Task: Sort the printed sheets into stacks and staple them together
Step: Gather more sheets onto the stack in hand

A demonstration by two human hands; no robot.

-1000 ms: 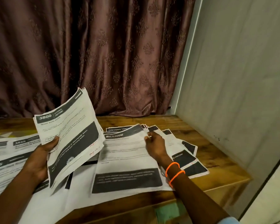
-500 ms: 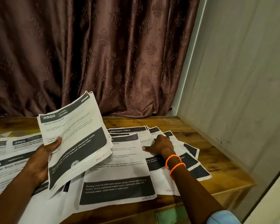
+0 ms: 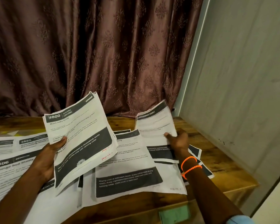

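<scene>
Nearest my view, a pale green rectangular slip (image 3: 174,214) lies flat on the front edge of the glossy brown wooden table (image 3: 217,160), whose grain shows bare toward the right corner. Just beyond it I see white printed sheets spread flat on the tabletop (image 3: 129,173), thin paper with dark grey blocks carrying white text, overlapping one another loosely. To the left lie more flat sheets with dark header bars numbered 3406 and 3565 (image 3: 11,167), also overlapping. The left hand (image 3: 47,160) grips a slightly fanned sheaf of white printed pages headed 3800 Kitchen (image 3: 81,139), thumb pressed on the front face and fingers behind, holding it tilted up off the table; small red handwriting marks its lower right corners. The right hand (image 3: 178,141), with two bright orange beaded bracelets (image 3: 190,165) on the wrist, pinches a few white pages with a dark header band (image 3: 155,122) at their lower edge, lifting them so they curl upward above the spread sheets; their print is blurred. I cannot tell how many pages that hand holds. More dark-blocked sheets fan out flat under and to the right of that wrist. Behind the table hangs a mauve-brown curtain with an embossed floral pattern (image 3: 95,54) in heavy folds, and a plain grey-white wall panel (image 3: 241,78) stands at the right.
</scene>
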